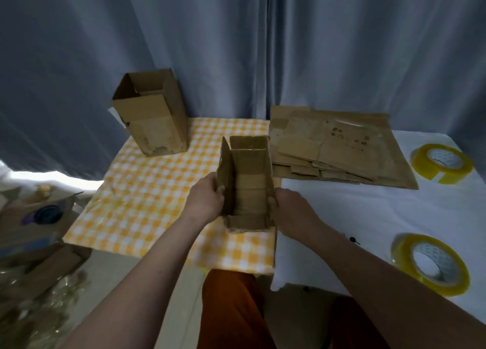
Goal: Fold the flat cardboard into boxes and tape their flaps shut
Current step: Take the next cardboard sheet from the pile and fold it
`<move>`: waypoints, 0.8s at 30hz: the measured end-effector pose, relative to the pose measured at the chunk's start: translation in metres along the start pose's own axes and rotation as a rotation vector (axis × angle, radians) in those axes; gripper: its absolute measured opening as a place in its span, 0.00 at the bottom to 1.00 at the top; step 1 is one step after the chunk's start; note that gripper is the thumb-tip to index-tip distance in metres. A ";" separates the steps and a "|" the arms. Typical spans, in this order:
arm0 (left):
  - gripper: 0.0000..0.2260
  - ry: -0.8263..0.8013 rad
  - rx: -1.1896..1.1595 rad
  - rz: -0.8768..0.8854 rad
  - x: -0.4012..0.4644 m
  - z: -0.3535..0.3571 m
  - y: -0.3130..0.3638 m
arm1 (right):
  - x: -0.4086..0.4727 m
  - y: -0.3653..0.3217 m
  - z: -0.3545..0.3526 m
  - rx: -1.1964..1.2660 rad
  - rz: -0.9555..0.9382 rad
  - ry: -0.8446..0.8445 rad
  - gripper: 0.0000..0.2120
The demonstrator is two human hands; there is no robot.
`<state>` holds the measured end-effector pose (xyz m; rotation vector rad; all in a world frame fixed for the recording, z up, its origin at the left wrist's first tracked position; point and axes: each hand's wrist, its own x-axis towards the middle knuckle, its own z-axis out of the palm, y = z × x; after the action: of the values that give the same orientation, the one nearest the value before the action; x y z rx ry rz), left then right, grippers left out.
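Observation:
A small brown cardboard box is held above the yellow checked cloth, its open side facing me and its flaps spread. My left hand grips its left wall, fingers curled over the edge. On the other side my right hand grips the right wall, thumb inside. A pile of flat cardboard lies to the right on the white surface. Two rolls of yellowish tape lie further right: one far, one near. A taller folded box stands open-topped at the back left.
Grey curtains hang close behind the table. At the left, off the table, sit cardboard scraps and a dark round object. My orange-clad lap is below the table's near edge. A small black item lies on the white cover.

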<state>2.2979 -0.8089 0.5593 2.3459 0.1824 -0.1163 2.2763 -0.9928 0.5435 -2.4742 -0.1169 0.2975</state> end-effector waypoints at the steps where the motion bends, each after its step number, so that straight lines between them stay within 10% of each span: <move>1: 0.10 -0.017 0.047 -0.003 0.013 -0.013 -0.002 | 0.016 -0.011 0.001 0.043 -0.004 -0.005 0.09; 6: 0.17 -0.068 -0.126 -0.168 0.091 -0.072 -0.013 | 0.108 -0.060 0.008 0.189 0.019 -0.009 0.12; 15: 0.16 0.461 0.193 0.117 0.245 -0.099 -0.040 | 0.286 -0.126 0.024 0.057 0.035 0.103 0.08; 24: 0.18 0.333 0.379 0.054 0.298 -0.078 -0.070 | 0.347 -0.119 0.063 -0.027 0.051 0.069 0.05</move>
<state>2.5824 -0.6756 0.5237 2.7343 0.2793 0.2930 2.5963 -0.8073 0.5032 -2.5145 -0.0294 0.2327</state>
